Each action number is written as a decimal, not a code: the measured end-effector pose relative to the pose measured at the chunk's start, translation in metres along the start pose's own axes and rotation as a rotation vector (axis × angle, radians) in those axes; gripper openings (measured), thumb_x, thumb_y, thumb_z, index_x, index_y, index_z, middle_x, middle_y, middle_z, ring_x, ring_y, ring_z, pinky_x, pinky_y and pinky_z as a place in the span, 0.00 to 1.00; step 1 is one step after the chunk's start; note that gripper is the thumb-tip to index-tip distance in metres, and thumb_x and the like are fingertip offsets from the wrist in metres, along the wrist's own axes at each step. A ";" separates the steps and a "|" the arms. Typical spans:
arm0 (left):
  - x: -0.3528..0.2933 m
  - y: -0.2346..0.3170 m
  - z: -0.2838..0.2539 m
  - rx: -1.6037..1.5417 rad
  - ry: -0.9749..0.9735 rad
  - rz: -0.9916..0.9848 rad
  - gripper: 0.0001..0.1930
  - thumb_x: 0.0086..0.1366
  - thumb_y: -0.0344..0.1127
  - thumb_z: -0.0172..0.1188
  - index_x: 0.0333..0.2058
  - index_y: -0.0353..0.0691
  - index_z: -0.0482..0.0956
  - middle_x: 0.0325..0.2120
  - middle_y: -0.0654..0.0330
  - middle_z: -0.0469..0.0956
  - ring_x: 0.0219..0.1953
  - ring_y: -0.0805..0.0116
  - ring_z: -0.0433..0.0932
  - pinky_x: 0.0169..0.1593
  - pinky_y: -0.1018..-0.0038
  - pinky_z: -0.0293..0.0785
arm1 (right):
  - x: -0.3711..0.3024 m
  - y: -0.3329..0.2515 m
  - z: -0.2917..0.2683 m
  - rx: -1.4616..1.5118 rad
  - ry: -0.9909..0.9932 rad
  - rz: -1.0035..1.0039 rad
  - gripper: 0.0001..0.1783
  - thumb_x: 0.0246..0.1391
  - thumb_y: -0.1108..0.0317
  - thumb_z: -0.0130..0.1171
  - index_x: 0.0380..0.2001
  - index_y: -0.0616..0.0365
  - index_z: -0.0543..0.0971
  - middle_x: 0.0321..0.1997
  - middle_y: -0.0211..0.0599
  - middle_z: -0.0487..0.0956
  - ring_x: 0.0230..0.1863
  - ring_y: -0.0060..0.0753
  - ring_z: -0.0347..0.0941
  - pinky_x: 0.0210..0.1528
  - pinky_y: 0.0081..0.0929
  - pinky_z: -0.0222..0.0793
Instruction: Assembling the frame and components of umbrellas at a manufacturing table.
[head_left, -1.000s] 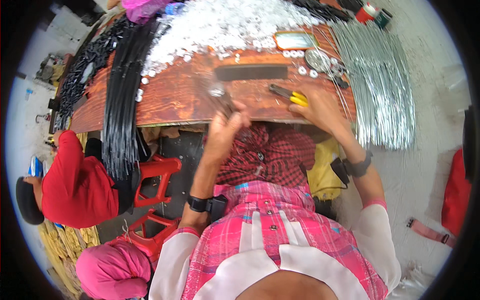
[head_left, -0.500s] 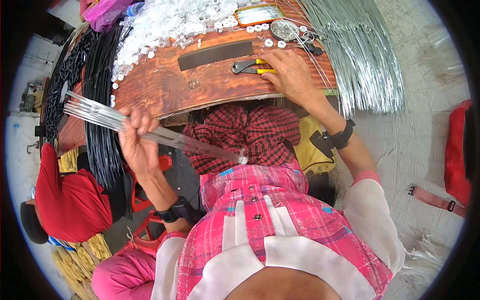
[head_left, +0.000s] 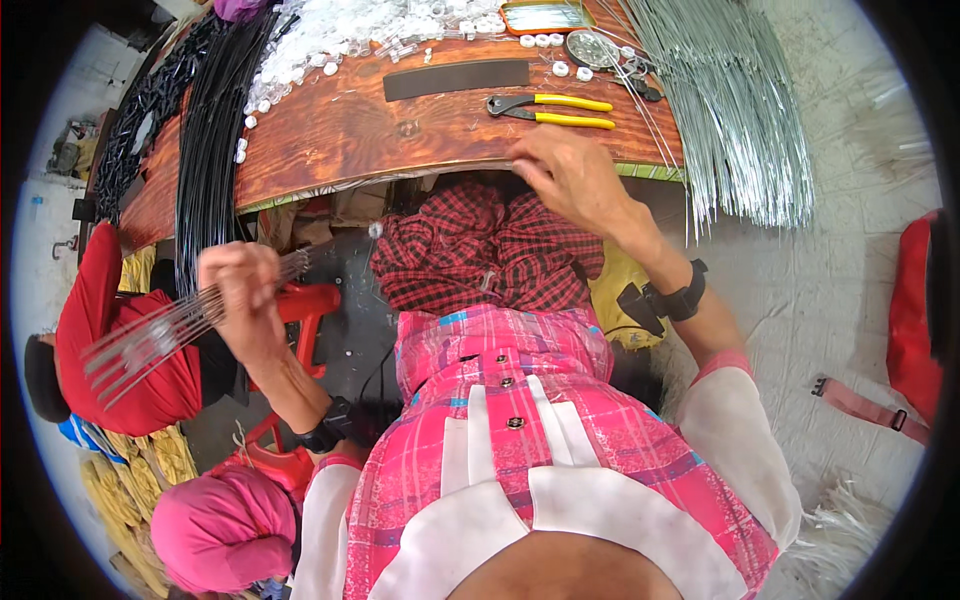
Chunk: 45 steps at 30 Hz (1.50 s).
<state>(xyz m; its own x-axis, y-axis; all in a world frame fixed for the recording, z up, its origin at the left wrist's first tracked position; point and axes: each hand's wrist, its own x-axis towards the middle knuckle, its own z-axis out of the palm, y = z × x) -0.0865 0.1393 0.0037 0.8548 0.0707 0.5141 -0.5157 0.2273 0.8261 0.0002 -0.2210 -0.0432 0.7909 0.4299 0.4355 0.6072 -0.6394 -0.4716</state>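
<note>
The left grip (head_left: 242, 295) clasps thin rods (head_left: 195, 312) in front of the reddish wooden desk (head_left: 330, 140), near a red stool (head_left: 312, 298) on dark floor (head_left: 355, 340) — the right grip (head_left: 575, 178), loosely curled and empty, hangs beside yellow-handled pliers (head_left: 572, 102).

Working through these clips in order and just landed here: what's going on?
The person's left hand grips a bundle of thin rods, held off to the left, clear of the wooden table. The right hand is at the table's front edge, with no object visible in it. Yellow-handled pliers lie on the table just beyond, near a dark flat strip.
</note>
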 end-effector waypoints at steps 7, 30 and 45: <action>-0.066 -0.081 -0.044 0.995 -0.495 -0.433 0.07 0.62 0.35 0.63 0.37 0.42 0.82 0.33 0.59 0.74 0.38 0.62 0.74 0.40 0.68 0.73 | -0.025 -0.006 0.020 0.020 -0.334 -0.001 0.09 0.54 0.65 0.58 0.34 0.58 0.81 0.35 0.41 0.80 0.39 0.47 0.77 0.41 0.40 0.73; -0.176 -0.289 -0.204 1.467 -0.950 -0.544 0.33 0.46 0.29 0.66 0.55 0.52 0.75 0.62 0.44 0.61 0.65 0.40 0.59 0.62 0.61 0.67 | -0.061 -0.002 -0.001 0.000 -0.650 0.390 0.11 0.57 0.59 0.56 0.36 0.54 0.80 0.38 0.38 0.82 0.41 0.47 0.78 0.42 0.43 0.73; -0.120 -0.224 -0.134 0.992 -0.862 -0.794 0.14 0.52 0.34 0.63 0.38 0.36 0.80 0.33 0.41 0.79 0.38 0.44 0.80 0.42 0.55 0.74 | -0.029 0.085 -0.126 0.039 -0.019 0.689 0.13 0.53 0.60 0.55 0.34 0.54 0.83 0.32 0.41 0.83 0.34 0.43 0.79 0.36 0.39 0.72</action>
<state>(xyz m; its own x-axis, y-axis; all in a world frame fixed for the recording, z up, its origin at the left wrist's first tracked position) -0.0660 0.2104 -0.2742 0.8076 -0.3977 -0.4355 -0.0865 -0.8103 0.5796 0.0193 -0.3682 0.0011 0.9984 -0.0553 0.0131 -0.0327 -0.7474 -0.6636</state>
